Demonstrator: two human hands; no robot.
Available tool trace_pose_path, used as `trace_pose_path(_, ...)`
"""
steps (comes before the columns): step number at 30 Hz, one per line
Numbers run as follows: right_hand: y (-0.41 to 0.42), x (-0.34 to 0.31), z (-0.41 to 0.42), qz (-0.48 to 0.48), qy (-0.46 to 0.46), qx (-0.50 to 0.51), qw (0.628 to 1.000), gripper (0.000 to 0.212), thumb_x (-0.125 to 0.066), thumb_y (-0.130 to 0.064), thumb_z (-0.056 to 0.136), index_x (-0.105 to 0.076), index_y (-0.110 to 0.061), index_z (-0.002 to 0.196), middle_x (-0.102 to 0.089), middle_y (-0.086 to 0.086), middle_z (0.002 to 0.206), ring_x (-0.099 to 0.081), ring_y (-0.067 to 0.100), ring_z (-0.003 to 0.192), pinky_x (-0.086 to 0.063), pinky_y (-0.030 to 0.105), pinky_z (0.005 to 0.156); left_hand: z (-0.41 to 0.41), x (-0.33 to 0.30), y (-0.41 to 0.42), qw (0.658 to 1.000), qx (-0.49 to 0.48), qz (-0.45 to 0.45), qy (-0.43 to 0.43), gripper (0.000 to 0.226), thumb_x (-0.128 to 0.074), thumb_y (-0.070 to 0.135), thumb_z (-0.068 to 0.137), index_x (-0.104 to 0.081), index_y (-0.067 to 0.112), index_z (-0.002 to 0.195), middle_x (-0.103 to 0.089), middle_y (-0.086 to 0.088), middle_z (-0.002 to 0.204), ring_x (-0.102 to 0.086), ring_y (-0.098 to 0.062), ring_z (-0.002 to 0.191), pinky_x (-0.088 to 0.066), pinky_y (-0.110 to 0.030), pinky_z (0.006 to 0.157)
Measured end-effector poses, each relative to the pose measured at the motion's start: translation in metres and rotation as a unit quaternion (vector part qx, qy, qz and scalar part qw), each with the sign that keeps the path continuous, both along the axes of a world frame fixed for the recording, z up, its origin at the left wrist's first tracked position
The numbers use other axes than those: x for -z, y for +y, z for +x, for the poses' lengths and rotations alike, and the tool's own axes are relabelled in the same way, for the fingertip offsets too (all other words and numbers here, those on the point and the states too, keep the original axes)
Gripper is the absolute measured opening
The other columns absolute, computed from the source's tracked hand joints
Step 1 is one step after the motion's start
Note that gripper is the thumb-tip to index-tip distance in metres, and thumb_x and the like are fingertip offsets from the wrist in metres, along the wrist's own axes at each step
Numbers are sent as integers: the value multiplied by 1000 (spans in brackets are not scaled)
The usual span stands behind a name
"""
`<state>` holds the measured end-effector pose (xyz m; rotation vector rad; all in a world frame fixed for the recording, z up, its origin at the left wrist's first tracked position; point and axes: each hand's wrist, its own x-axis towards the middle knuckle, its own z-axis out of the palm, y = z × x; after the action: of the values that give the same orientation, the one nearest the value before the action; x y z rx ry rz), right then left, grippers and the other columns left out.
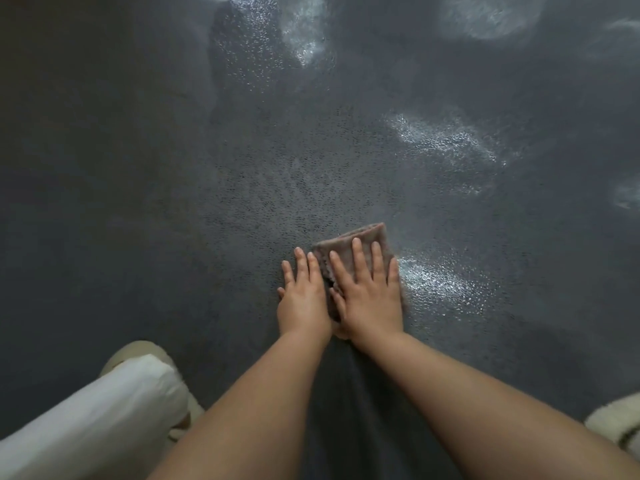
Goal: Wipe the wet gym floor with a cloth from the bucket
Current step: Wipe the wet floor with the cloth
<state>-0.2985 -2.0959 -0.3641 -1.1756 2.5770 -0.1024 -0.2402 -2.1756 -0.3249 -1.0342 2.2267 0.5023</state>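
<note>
1. The folded, brownish-grey terry cloth [349,247] lies flat on the dark grey, pebbled rubber gym floor [242,188], about midway across it and toward its near edge in view.
2. The right hand [367,289] presses on the cloth with fingers straight and spread, palm down; it grips nothing.
3. The left hand [303,296] lies just beside it, fingers likewise straight. Its inner edge seems to overlap the cloth's left border while most of the palm rests on bare floor.
4. Judged from this, the wiping step is in hand: both palms bear down to push the cloth.
5. A glistening wet patch [440,285] touches the cloth's right side; others [446,140] shine farther away. The next move likely calls for sliding the cloth rightward with even pressure.
6. The cloth looks nappy and absorbent with a scalloped hem; the floor is grainy, beaded with droplets.
7. A white fabric trouser knee [104,410] sits near-left, and a fleecy cream slipper [616,420] near-right. No bucket is in view.
</note>
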Motion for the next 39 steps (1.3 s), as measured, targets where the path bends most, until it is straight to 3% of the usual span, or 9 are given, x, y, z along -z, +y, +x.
trace_pose_path(5,-6,2,-10,13,-9,-20,1000,58,-31,-49,85,-48,-28,136,-44,11,144,-39,37,133,-16,47,107,-5,-6,1,999,-4,15,-30,142,-85,45,57,18,7,147,23,-7,155,13,-31,144,-19,-44,115)
trace_pose_path(8,-16,1,-21,39,-10,-50,998,64,-8,-56,85,-8,-34,145,2,3,156,6,28,142,9,45,111,-5,-4,1,999,-5,5,-36,141,-85,44,59,19,7,147,25,-7,155,14,-32,144,-17,-45,115)
trace_pose_path(10,-29,0,-35,58,-26,-65,996,64,2,-58,86,10,-37,146,25,-2,152,24,26,141,20,43,108,-6,-3,1,999,-6,2,-38,139,-84,43,61,20,6,146,27,-8,154,16,-32,144,-15,-46,115)
trace_pose_path(14,-69,-5,-63,55,-28,-67,996,57,-19,-51,99,5,-38,149,17,1,158,20,29,143,15,45,112,-2,-4,-1,997,48,-23,-53,136,-78,53,63,19,7,147,23,-11,155,9,-34,144,-18,-45,115)
trace_pose_path(18,-113,-7,-88,50,-22,-61,997,57,-21,-51,99,3,-39,149,16,1,158,20,29,143,13,47,113,15,-8,-27,993,82,-78,-8,115,-63,66,71,6,20,150,4,-4,158,-12,-24,141,-23,-36,109)
trace_pose_path(23,-156,-5,-105,57,-18,-44,997,56,-19,-53,99,2,-39,149,16,1,158,20,31,143,13,49,112,45,-9,-49,989,-84,-108,-58,126,-58,78,61,14,24,149,17,-15,155,5,-31,144,-14,-45,114)
trace_pose_path(28,-163,-6,-87,47,-3,-24,999,56,-21,-49,99,0,-38,150,13,3,159,16,32,144,10,53,112,51,-4,-50,976,-196,-65,-75,134,-63,78,56,18,23,148,18,-18,154,8,-34,144,-20,-52,112)
trace_pose_path(34,-134,-3,-9,2,-29,-218,975,55,-27,-48,97,-14,-36,150,0,5,160,8,35,145,12,50,112,43,-1,-55,970,-228,-41,-72,136,-74,67,55,13,21,149,18,-19,154,9,-36,144,-19,-56,111)
trace_pose_path(39,-148,-1,-33,11,-11,-285,958,53,-24,-48,99,-14,-38,149,0,3,160,6,33,146,10,48,113,42,0,-56,969,-233,-37,-69,136,-76,65,55,11,21,149,19,-20,153,11,-37,143,-18,-57,111)
